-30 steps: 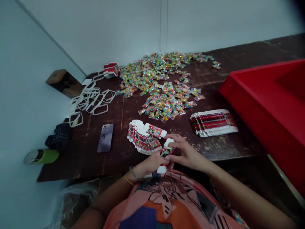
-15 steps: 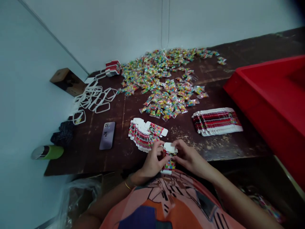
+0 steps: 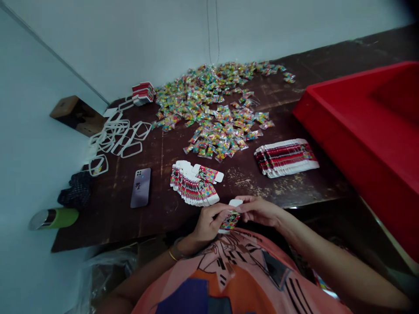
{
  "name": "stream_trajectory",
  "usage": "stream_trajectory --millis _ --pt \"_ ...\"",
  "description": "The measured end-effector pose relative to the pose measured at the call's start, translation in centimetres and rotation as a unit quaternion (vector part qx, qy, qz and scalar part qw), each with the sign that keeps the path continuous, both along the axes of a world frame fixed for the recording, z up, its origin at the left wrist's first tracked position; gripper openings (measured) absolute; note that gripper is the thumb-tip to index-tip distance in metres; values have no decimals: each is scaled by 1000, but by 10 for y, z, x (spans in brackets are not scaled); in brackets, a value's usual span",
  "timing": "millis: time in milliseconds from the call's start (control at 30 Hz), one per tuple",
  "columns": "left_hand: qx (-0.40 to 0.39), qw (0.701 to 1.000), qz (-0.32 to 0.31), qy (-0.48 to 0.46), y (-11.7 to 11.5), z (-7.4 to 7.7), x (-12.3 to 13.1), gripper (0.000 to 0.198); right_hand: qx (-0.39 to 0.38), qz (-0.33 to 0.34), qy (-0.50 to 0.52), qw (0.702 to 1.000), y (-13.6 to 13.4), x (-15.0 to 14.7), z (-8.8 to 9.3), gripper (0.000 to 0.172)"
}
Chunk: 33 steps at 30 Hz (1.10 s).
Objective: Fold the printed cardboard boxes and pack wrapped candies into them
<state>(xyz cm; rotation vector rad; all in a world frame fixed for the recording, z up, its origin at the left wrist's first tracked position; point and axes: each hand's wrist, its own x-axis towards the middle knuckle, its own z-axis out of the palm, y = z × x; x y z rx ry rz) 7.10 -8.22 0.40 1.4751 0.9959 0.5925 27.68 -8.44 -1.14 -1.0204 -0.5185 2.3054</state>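
A small printed cardboard box (image 3: 230, 220) with a white flap is held just off the table's front edge, close to my shirt. My left hand (image 3: 209, 221) grips its left side, fingers closed on it. At its upper right, my right hand (image 3: 257, 210) pinches the card near the white flap. Beyond my left hand lies a fanned stack of flattened printed boxes (image 3: 193, 188), with one separate flat box (image 3: 208, 173) on its upper right. A second, neat row of flat boxes (image 3: 286, 158) lies farther right.
Many small clear packets of colourful pieces (image 3: 216, 113) spread over the dark table (image 3: 163, 183). A large red tray (image 3: 356, 117) stands right. Leftward are a phone (image 3: 141, 188), white frames (image 3: 121, 137), dark cloth (image 3: 76, 190), a green bottle (image 3: 60, 218), a cardboard box (image 3: 78, 115) and red-white cartons (image 3: 143, 93).
Both hands have shifted on the small box, which is now tilted, with less of its white flap showing. The camera view has turned slightly, so the table's contents sit farther left.
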Motion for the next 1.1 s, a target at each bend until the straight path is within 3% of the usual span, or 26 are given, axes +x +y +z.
stream_trajectory --millis 100,167,233,300,333,500,567,667,733,800,867,933,1033,1100 --pt "-145 984 49 -87 0 -6 6 45 30 34 -36 998 3 -4 3 32" --pt "-263 952 51 -150 1 -15 9 68 147 38 -117 981 4 -7 10 26" --pt "-342 920 43 -186 3 -25 11 73 309 46 -197 929 4 -9 18 18" --pt "-367 908 47 -197 4 -31 11 70 422 58 -232 875 5 -11 23 21" --pt "-371 905 50 -204 4 -32 11 68 442 61 -234 864 5 -12 23 24" --pt "-405 875 27 -265 0 -27 6 70 398 51 -256 879 8 -13 11 21" --pt "-401 880 23 -252 -1 -27 2 73 435 56 -291 850 5 -12 7 21" --pt "-385 901 31 -199 -3 -30 -3 76 540 99 -319 772 -8 -11 9 33" --pt "-354 921 25 -159 -3 -29 -3 74 594 123 -342 718 -16 -10 14 44" --pt "-298 948 10 -111 -1 -24 -2 68 623 144 -349 684 -14 -7 19 47" --pt "-228 972 5 -61 2 -16 0 56 640 160 -341 670 5 -1 21 39" --pt "-153 988 -7 -7 8 -5 -2 46 638 117 -398 648 40 8 17 31" --pt "-46 992 -51 102 19 13 -17 42 583 10 -597 551 103 19 2 28" --pt "-3 980 -105 167 25 24 -33 39 557 0 -663 500 133 19 -11 28"
